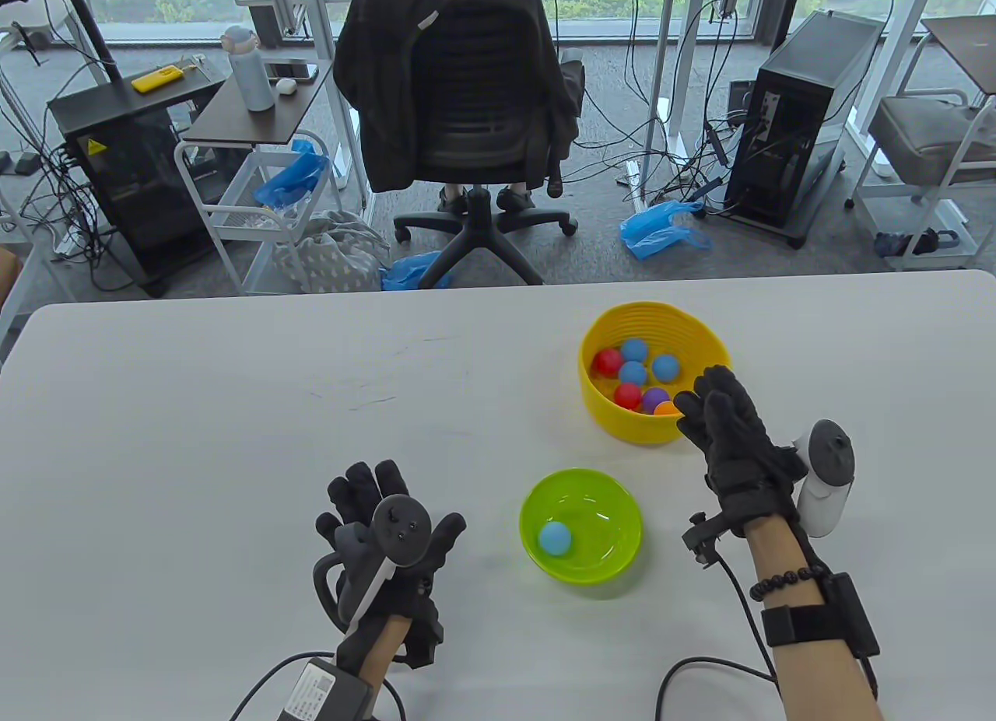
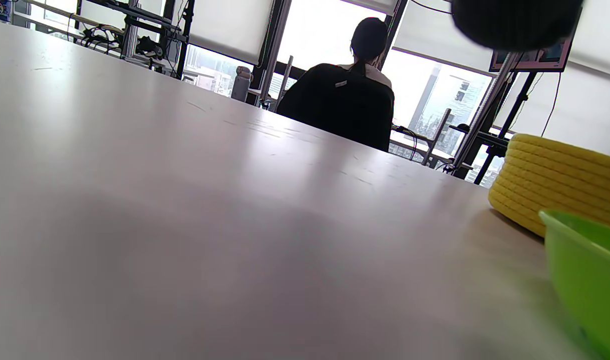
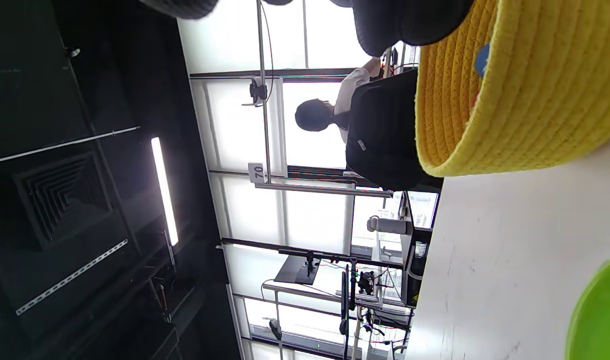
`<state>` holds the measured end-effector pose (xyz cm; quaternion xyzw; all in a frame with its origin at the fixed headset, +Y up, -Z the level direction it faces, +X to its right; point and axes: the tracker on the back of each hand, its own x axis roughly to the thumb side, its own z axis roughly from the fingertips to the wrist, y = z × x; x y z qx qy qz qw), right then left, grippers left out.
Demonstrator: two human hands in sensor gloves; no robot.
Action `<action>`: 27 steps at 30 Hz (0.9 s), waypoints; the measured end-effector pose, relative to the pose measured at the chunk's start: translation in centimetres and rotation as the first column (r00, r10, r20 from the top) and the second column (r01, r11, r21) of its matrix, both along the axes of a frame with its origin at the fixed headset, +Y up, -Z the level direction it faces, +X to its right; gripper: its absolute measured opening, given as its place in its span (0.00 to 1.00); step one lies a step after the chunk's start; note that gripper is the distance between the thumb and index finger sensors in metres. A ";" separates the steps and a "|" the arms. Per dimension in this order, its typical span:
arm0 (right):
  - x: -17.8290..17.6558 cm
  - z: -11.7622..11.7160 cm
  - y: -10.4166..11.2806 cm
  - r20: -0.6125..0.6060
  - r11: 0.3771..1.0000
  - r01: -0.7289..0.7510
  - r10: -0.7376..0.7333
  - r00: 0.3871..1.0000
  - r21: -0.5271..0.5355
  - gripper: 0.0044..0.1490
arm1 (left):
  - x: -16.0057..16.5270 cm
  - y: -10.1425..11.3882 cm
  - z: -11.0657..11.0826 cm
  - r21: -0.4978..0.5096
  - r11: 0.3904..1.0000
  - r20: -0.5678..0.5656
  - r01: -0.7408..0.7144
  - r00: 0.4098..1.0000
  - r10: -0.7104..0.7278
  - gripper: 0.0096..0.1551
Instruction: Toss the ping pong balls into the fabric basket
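The yellow woven fabric basket stands on the right half of the white table and holds several balls, among them a blue one, a red one and an orange one. My right hand is at the basket's near right rim with fingers extended and holds nothing. A green bowl in front of the basket holds one blue ball. My left hand lies to the left of the bowl with fingers spread and is empty. The basket also shows in the left wrist view and in the right wrist view.
The white table stretches left of the bowl. Beyond its far edge is an office chair with a person in it, carts and cables. The green bowl also shows in the left wrist view and in the right wrist view.
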<state>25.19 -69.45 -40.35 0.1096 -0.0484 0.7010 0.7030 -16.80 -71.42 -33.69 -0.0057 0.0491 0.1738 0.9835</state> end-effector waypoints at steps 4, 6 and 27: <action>-2.6 1.4 1.5 0.028 0.965 -0.235 0.233 0.972 0.115 0.36 | 0.1 0.0 0.0 0.002 1.000 0.005 -0.004 1.000 0.004 0.65; -3.9 2.0 1.9 0.035 0.933 -0.324 0.323 0.946 0.154 0.34 | 0.1 0.0 0.0 0.003 1.000 0.008 -0.007 1.000 0.007 0.65; -15.0 4.0 -2.1 -0.237 0.223 -0.929 0.959 0.154 0.296 0.31 | 0.1 -0.1 0.0 0.010 0.999 0.024 -0.040 0.999 0.040 0.64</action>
